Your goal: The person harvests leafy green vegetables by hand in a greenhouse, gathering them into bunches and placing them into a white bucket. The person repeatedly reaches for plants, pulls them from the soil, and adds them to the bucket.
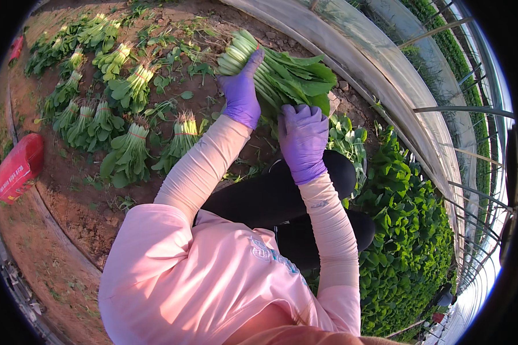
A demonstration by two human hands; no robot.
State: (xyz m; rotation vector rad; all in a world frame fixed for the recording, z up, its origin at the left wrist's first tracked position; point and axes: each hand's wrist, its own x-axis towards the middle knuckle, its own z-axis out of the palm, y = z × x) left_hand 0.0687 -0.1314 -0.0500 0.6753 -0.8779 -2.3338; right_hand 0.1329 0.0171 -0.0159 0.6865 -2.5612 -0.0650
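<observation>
A bunch of leafy greens (280, 73) is held up before me, its pale stems at the left and broad leaves at the right. My left hand (244, 88), in a purple glove, grips the stem end with the thumb beside a red tie (258, 45). At the lower edge of the leaves, the fingers of my gloved right hand (304, 138) are curled against the bunch; the fingertips are hidden. Just right of that hand, more loose greens (347, 133) lie low by my knee (343, 172).
Several tied bunches (129, 151) lie on the soil at the left. A red bag (19, 168) sits beyond them. Dense growing greens (408, 237) fill the right side. Plastic sheeting (397, 82) and metal hoops (462, 110) run along the upper right.
</observation>
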